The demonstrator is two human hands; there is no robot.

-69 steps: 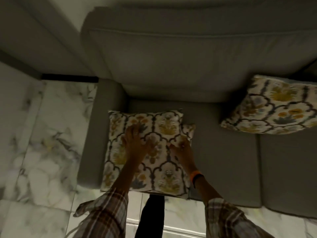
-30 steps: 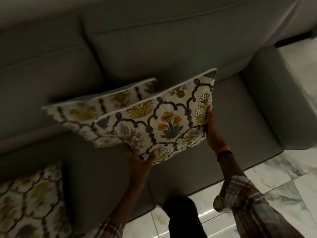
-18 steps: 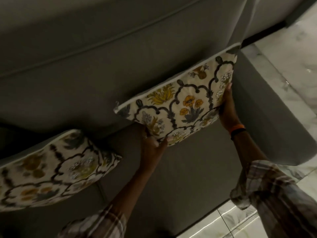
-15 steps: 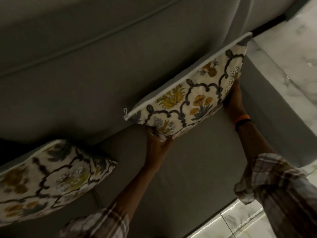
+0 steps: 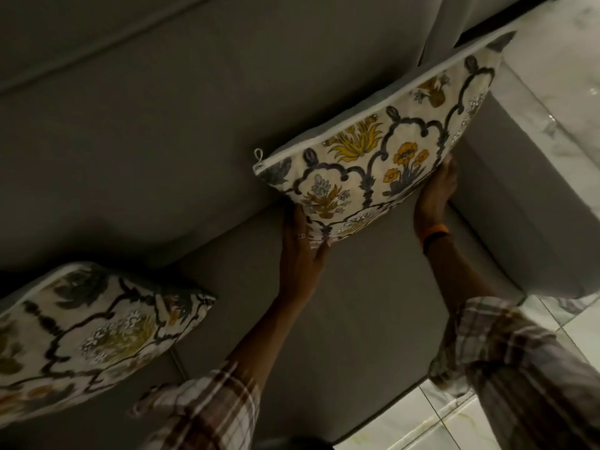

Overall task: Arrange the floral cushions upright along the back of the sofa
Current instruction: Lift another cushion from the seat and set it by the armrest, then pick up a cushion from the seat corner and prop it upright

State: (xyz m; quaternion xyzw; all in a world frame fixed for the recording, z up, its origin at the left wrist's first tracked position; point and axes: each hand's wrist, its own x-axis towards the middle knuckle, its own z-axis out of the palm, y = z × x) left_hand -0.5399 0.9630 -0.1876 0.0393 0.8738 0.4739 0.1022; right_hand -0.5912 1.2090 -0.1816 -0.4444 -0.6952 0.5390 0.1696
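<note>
A floral cushion (image 5: pixel 383 157) with yellow and orange flowers is held above the grey sofa's seat (image 5: pixel 373 303), its top edge against the sofa's back (image 5: pixel 162 125) near the right armrest. My left hand (image 5: pixel 300 251) grips its lower left corner from beneath. My right hand (image 5: pixel 436 196) holds its lower right edge. A second floral cushion (image 5: pixel 94 332) leans on the seat at the far left, untouched.
The sofa's right armrest (image 5: pixel 519 206) stands just right of the held cushion. White marble floor tiles (image 5: pixel 565 76) lie beyond it and along the sofa's front at the bottom right. My plaid sleeves fill the lower edge of the view.
Both hands lifted the cushion from the left end of the sofa and carried it to the right end. Over the last half second it moved closer to the backrest.
</note>
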